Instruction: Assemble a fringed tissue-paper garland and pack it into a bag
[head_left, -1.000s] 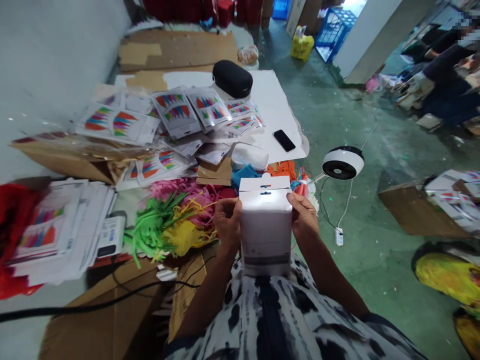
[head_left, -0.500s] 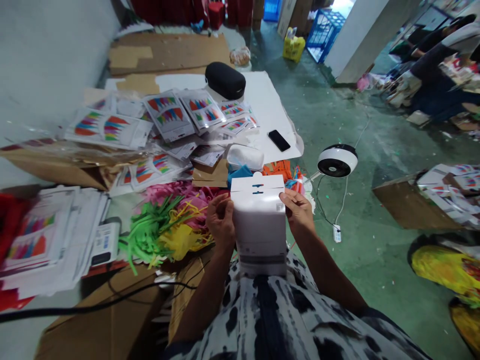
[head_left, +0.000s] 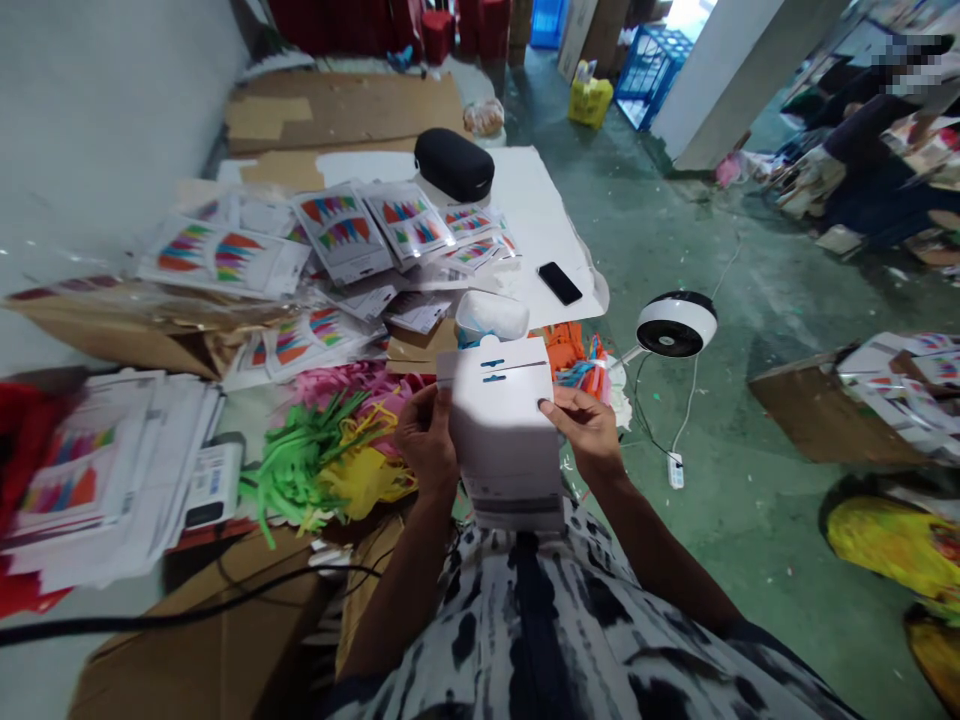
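A white folded card package with hang-hole slots along its top is held up in front of my body. On its left edge, my left hand pinches it between thumb and fingers. My right hand grips the upper right edge, thumb on the near face. The card's far side is hidden from me. Beyond it lie orange tassels and a white plastic tray. Left of my left hand are green tassels, yellow tassels and pink tassels.
Printed packages lie heaped on the table, near a black case and a phone. A stack of cards sits at left. A fan stands right of the table. An open carton is farther right.
The card package has shifted slightly left and tilted, its top edge now slanting. Both hands have moved left with it, still holding its sides.
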